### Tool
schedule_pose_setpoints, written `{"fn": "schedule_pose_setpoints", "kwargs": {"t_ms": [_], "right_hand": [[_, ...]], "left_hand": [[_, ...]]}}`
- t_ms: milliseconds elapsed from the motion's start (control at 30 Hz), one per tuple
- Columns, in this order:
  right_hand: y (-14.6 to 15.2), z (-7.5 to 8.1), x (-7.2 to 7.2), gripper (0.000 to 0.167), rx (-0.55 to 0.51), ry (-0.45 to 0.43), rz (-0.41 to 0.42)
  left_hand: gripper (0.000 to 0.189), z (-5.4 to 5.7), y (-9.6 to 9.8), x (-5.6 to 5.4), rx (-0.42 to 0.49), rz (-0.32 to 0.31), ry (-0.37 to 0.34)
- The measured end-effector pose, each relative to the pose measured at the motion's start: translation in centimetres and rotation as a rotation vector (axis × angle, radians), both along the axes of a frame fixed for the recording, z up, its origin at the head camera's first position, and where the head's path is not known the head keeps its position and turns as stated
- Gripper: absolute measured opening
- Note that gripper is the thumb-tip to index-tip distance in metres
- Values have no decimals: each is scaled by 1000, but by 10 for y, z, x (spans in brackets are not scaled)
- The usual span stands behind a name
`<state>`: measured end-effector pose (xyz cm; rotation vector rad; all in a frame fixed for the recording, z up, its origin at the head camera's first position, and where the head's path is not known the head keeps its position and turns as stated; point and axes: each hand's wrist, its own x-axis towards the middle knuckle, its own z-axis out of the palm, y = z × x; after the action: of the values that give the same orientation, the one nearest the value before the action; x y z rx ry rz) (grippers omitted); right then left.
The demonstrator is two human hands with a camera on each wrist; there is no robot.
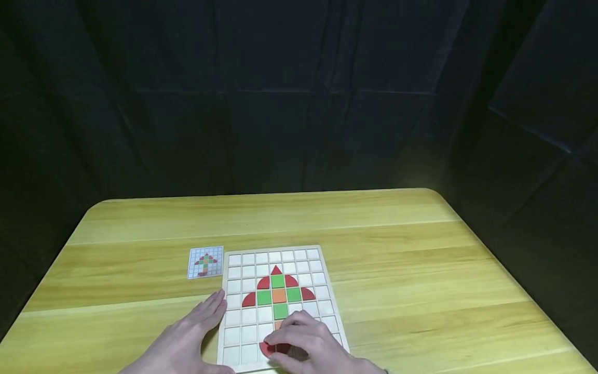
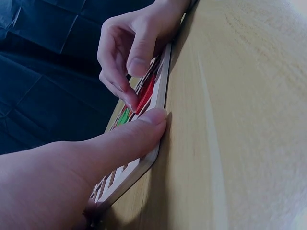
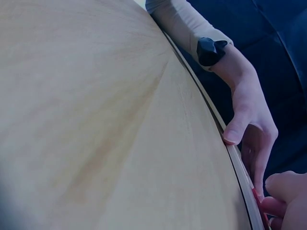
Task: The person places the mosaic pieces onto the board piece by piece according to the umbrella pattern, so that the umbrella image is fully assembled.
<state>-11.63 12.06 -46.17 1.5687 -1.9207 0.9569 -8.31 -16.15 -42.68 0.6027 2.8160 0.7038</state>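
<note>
My left hand lies along the left side of a pale wooden grid board, fingers at its left edge. Its thumb rests on the board's front edge in the left wrist view. Over the board's front rows is my right hand, fingertips touching a red quarter-circle tile; its thumb stands apart from the index finger in the left wrist view. Part of the red beside that tile is hidden under the fingers. Farther up sit a red triangle tile, green square tiles, an orange square tile and more red quarter-circles.
A small pattern card with a similar coloured figure lies left of the board's far corner. The wooden table extends to both sides and behind. Dark curtains hang around its far and side edges.
</note>
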Motion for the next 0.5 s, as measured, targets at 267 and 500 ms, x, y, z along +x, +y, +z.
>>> {"fn": "schedule_pose_setpoints", "kwargs": {"t_ms": [267,500], "right_hand": [[-1,0,0,16,-6,3,-8],[0,5,0,12,-56,45,-19]], "left_hand": [[123,1,-1,-1,1,8,-39],[122,0,-1,0,8,10,-16]]}}
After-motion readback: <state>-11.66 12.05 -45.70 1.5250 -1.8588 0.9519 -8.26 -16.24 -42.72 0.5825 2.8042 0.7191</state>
